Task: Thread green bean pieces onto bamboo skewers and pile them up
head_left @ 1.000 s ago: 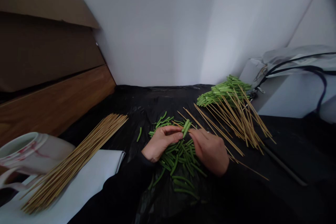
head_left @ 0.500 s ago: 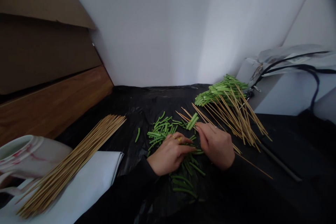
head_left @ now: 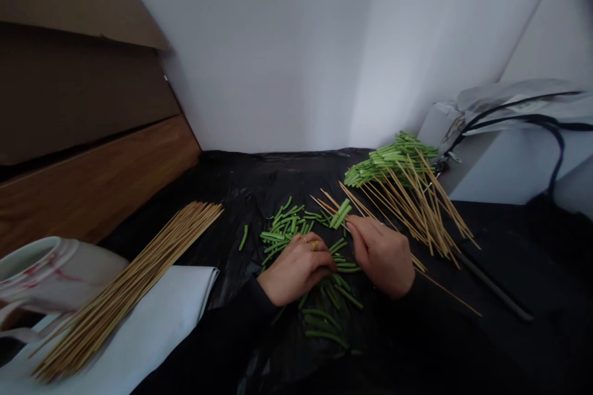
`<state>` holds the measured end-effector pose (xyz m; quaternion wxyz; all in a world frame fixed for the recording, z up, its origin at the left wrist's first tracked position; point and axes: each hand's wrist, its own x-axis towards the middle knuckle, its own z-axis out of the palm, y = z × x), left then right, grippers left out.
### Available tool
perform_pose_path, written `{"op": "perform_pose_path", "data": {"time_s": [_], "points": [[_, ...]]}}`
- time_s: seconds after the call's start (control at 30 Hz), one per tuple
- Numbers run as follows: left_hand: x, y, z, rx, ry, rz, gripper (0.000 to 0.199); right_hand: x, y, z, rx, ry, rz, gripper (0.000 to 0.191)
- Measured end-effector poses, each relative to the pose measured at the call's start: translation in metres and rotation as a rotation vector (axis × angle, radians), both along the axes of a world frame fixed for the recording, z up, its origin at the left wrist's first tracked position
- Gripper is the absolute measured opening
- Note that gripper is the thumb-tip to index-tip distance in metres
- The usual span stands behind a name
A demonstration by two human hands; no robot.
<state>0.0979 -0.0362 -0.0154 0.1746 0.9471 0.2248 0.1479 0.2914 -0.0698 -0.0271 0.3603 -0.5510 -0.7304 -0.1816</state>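
Observation:
My right hand [head_left: 383,254] is closed in a pinch around a thin bamboo skewer. Several short green bean pieces [head_left: 341,214] sit side by side across that skewer, just beyond my fingertips. Left of it, my left hand [head_left: 299,268], with rings on it, rests over a loose heap of cut green beans [head_left: 288,222]. Its fingers are curled down into the heap, and whatever is between the fingertips is hidden. More bean pieces [head_left: 323,326] lie scattered nearer to me.
Filled bean skewers [head_left: 391,157] are stacked at the back right, their sticks pointing toward me. A bundle of bare bamboo skewers [head_left: 134,287] lies at left across a white sheet [head_left: 185,296], beside a white ceramic jar [head_left: 69,271]. Black plastic [head_left: 241,176] covers the table.
My left hand's fingers, stretched toward the right before, have drawn back and curled in over the bean pieces. My right hand and its skewer have stayed nearly still.

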Motion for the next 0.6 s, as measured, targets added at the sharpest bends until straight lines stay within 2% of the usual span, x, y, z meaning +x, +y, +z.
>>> {"op": "perform_pose_path", "data": {"time_s": [0.17,0.23,0.3,0.4,0.47,0.6], "points": [[-0.003,0.004,-0.004,-0.111,-0.109,0.009,0.018,0.0,0.0,0.0,-0.003,0.009,0.002,0.024],[-0.005,0.008,-0.006,-0.194,-0.215,0.096,0.016,0.001,-0.001,0.001,0.003,0.018,0.007,0.023],[-0.008,0.014,-0.006,-0.319,-0.356,0.238,0.014,0.002,-0.001,0.001,0.012,0.03,0.018,0.023],[-0.012,0.023,-0.005,-0.615,-0.613,0.485,0.015,0.001,-0.002,0.0,0.011,0.049,0.048,0.024],[-0.015,0.028,-0.004,-0.85,-0.791,0.587,0.022,-0.001,-0.003,0.0,-0.001,0.055,0.074,0.024],[-0.018,0.032,-0.004,-1.253,-1.008,0.579,0.026,-0.008,-0.005,-0.002,-0.04,0.033,0.135,0.024]]}}
